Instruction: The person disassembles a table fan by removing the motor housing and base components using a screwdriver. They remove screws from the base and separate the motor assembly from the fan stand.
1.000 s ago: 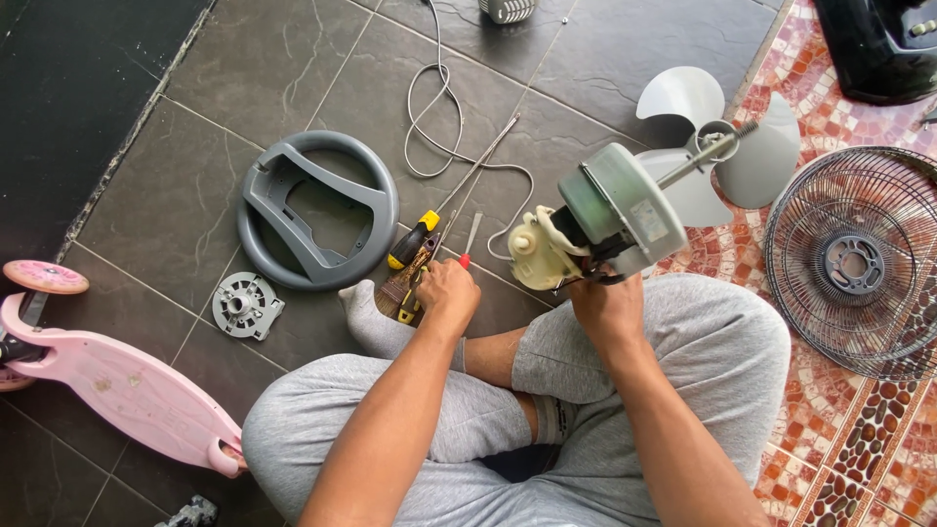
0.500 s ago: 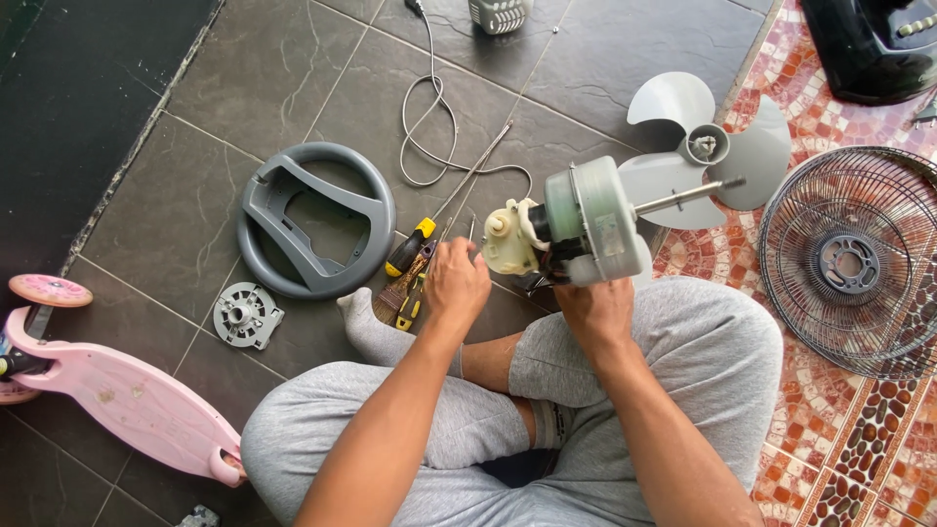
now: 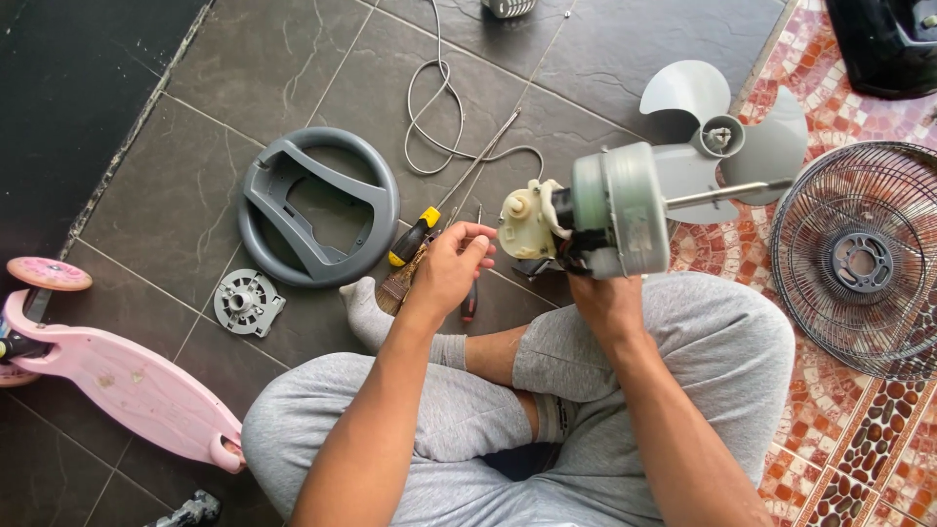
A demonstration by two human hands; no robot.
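The right hand (image 3: 607, 304) has its grip clenched around the underside of a fan motor (image 3: 590, 217), held above the lap with its shaft pointing to 3 o'clock. The left hand (image 3: 446, 270) — fingers loosely curled, grasping nothing that shows — hovers just at 9 o'clock of the motor's cream gearbox. Below it on the floor lie a yellow-handled screwdriver (image 3: 411, 239) and a brush (image 3: 394, 290).

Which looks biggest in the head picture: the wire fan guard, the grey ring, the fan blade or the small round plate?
1. Wire fan guard, partly cut off
2. Grey ring and fan blade: alike
3. Small round plate
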